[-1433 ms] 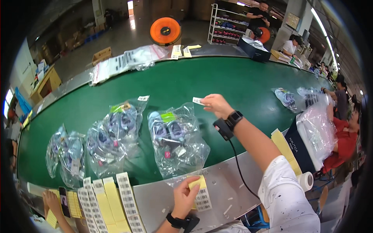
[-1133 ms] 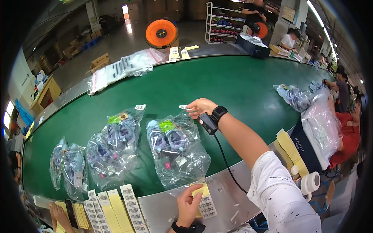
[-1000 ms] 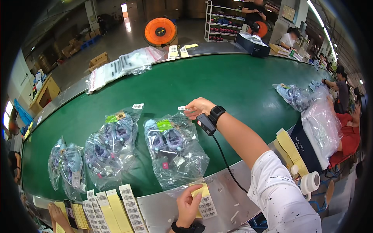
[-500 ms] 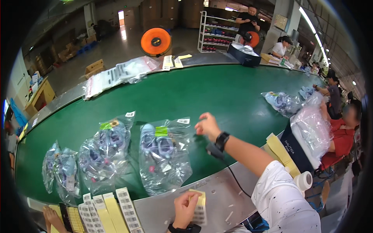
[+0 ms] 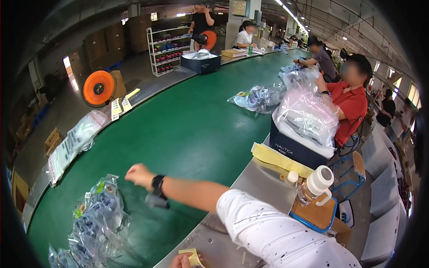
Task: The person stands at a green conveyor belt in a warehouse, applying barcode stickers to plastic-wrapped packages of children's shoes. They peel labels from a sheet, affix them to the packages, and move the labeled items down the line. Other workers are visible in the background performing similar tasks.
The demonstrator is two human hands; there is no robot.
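My right hand (image 5: 139, 175) reaches out over the green conveyor belt (image 5: 196, 134), a dark band on its wrist. Its fingers are drawn together at the tips; whatever they may hold is too small to make out. Just left of it lie light blue shoes in clear plastic bags (image 5: 96, 219), with green tags. At the lower edge my left hand (image 5: 180, 261), partly cut off, pinches a yellow-backed label sheet (image 5: 192, 256). Below my right wrist sits a blurred dark device (image 5: 156, 201).
A navy box (image 5: 297, 149) heaped with plastic bags stands at the right, beside yellow sheets (image 5: 281, 161). A white-lidded bottle (image 5: 316, 184) rests on a wooden stool (image 5: 315, 212). A co-worker in red (image 5: 351, 105) sits behind. Bagged shoes (image 5: 257, 98) lie farther along the belt.
The view has swung to the right, so the belt and bagged shoes appear farther left. My right hand remains stretched out near the bags; my left hand still holds the label sheet.
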